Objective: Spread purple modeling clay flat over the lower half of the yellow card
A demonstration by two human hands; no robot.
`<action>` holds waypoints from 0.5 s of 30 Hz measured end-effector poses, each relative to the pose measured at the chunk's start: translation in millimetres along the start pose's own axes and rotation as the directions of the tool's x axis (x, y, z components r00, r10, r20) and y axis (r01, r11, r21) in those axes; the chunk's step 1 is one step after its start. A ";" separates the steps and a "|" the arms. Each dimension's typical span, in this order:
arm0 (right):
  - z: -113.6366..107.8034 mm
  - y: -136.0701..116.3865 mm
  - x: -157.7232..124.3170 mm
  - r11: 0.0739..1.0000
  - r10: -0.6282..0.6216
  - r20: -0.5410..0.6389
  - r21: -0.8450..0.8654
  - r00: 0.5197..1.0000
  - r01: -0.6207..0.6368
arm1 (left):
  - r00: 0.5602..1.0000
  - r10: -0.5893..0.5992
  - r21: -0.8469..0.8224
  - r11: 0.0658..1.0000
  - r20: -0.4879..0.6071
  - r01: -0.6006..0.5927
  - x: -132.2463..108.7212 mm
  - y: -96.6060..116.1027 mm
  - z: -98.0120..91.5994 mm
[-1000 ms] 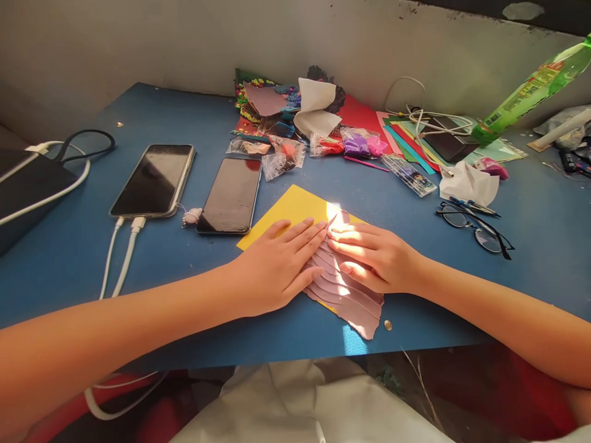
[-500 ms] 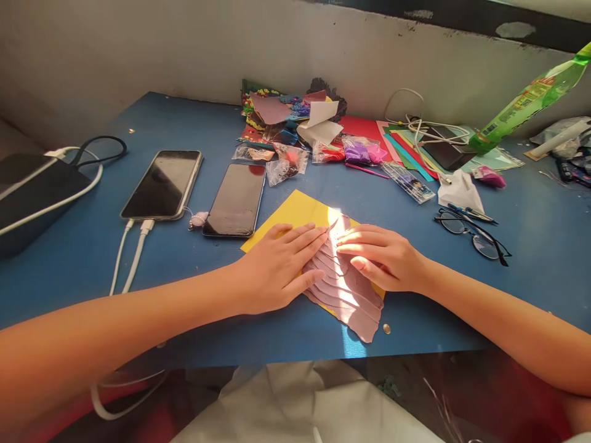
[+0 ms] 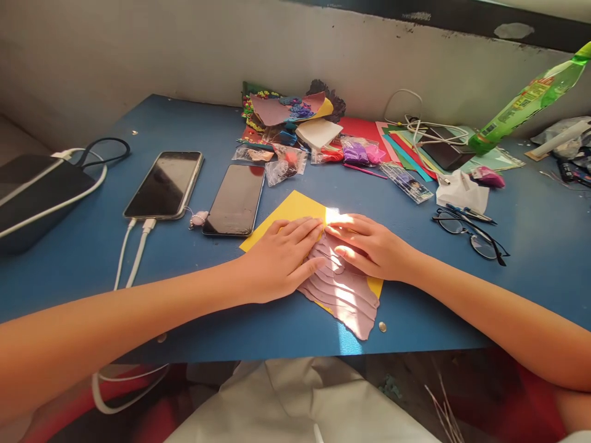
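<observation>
A mauve sheet of soft clay [image 3: 348, 292], layered in wavy ridges, lies over a yellow sheet of paper [image 3: 289, 208] and hangs past its near edge. My left hand [image 3: 289, 255] rests flat on the clay's left side, fingers stretched out together. From the right, my right hand [image 3: 372, 246] touches the clay's upper part, its fingers extended and the thumb apart. The fingertips of both hands meet near the far end of the clay, which they partly cover. A strip of sunlight crosses the clay and the right fingers.
Two phones [image 3: 164, 184] lie left of the paper, one with white cables plugged in. Glasses [image 3: 471, 234] and pens sit to the right. Behind are clay packets [image 3: 360, 151], coloured papers, a power bank and a green bottle [image 3: 530, 101]. A black box [image 3: 41, 197] stands far left.
My right hand has moved left and slightly away from me, bringing its fingertips against those of my left hand. A white paper flap on the back pile has dropped down.
</observation>
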State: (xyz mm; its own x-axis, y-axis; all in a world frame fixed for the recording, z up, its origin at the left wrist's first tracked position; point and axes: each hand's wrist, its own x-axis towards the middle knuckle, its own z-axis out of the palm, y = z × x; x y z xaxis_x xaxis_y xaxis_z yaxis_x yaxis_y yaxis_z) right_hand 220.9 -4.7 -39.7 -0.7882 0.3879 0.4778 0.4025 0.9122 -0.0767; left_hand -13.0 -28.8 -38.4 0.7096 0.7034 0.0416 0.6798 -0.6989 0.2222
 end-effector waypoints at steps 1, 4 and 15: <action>0.3 0.1 0.0 1.000 -0.006 -0.001 -0.002 1.000 0.006 | 1.000 -0.004 0.015 1.000 0.030 0.004 1.8 0.3 -1.3; 1.2 0.1 0.0 1.000 -0.025 -0.004 -0.005 1.000 0.025 | 0.995 -0.014 0.054 0.999 0.100 0.009 7.4 1.4 -5.0; -4.3 0.4 1.5 0.999 -0.045 0.005 -0.008 0.999 0.045 | 0.992 0.000 0.067 0.998 0.130 -0.009 11.0 0.5 -7.5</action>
State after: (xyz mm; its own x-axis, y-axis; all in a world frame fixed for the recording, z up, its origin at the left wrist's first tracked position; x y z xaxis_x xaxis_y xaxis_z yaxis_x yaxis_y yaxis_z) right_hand 221.9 -4.4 -35.3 -0.8075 0.3475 0.4766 0.3705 0.9276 -0.0484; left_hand -6.2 -20.5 -30.5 0.7279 0.6804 -0.0850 0.6841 -0.7125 0.1559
